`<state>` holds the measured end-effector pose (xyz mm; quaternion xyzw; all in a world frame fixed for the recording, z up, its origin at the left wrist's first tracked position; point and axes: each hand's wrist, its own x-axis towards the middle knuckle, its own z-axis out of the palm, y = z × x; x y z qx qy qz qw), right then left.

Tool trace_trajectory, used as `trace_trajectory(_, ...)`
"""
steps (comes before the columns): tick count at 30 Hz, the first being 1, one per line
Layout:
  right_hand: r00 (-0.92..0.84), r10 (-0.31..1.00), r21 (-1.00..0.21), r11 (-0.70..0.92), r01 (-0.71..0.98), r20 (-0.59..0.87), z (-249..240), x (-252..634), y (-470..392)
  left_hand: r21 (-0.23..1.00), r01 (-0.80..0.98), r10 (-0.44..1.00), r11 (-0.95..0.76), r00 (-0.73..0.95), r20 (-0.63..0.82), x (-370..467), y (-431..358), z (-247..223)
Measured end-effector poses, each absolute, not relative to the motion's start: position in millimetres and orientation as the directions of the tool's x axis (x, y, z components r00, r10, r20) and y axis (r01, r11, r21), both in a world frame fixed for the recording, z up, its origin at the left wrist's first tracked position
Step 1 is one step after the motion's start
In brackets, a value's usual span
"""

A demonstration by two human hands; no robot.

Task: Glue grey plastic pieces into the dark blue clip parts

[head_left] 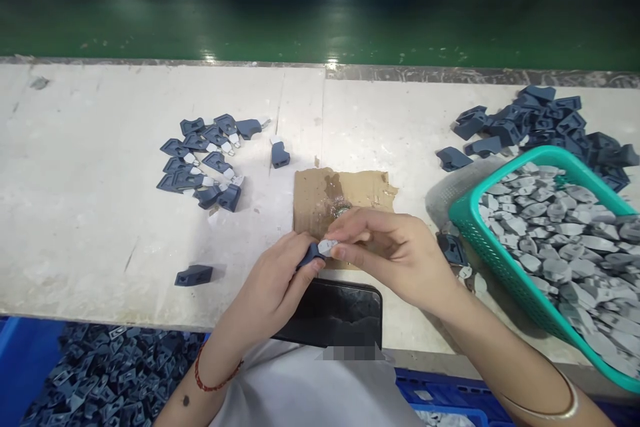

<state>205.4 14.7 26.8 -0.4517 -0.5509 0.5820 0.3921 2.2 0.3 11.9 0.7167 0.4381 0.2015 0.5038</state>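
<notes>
Scuffed white surface (110, 213) here, left hand (273, 277) gripping a dark-blue plastic-looking block (311, 254), right hand (405, 257) pinching a small pale-grey faceted piece (327, 247).

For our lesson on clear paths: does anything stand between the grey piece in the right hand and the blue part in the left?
Nothing visible does: the right hand holds the grey piece at the end of the blue part gripped by the left hand.

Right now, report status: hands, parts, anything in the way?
Left hand holds navy plastic part. Right hand pinches grey piece against it. Black phone nearby, seemingly unobstructive.
</notes>
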Motion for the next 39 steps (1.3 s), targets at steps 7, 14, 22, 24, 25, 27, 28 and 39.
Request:
trace_trajectory(7,-0.387,0.917,-0.973,-0.006,0.233,-0.098,38,213,13,0.887,0.403,0.796,-0.226,0.602,-0.070,-3,2,17)
trace_trajectory(14,-0.495,0.865,-0.967,0.052,0.249,-0.081,41,217,11,0.868,0.438,0.755,-0.233,0.644,-0.122,-4,2,26)
trace_trajectory(22,-0.480,0.876,-0.983,0.051,0.175,-0.040,45,214,8,0.921,0.376,0.780,-0.103,0.605,-0.160,1,-4,31)
trace_trajectory(24,-0.479,0.877,-0.989,0.044,0.141,-0.029,49,214,8,0.950,0.311,0.774,-0.037,0.610,-0.170,2,-6,33)
trace_trajectory(25,-0.482,0.876,-0.990,0.042,0.135,-0.028,50,214,8,0.963,0.267,0.768,0.026,0.611,-0.191,3,-7,33)
trace_trajectory(27,-0.484,0.875,-0.990,0.050,0.129,-0.019,51,213,7,0.968,0.173,0.743,0.182,0.621,-0.250,3,-9,34)
trace_trajectory(28,-0.484,0.875,-0.990,0.056,0.126,-0.012,50,212,7,0.958,0.140,0.727,0.252,0.625,-0.283,3,-10,34)
trace_trajectory(39,-0.411,0.911,-0.974,0.109,0.198,0.018,47,209,3,0.907,0.419,0.813,-0.034,0.539,-0.219,-9,-15,45)
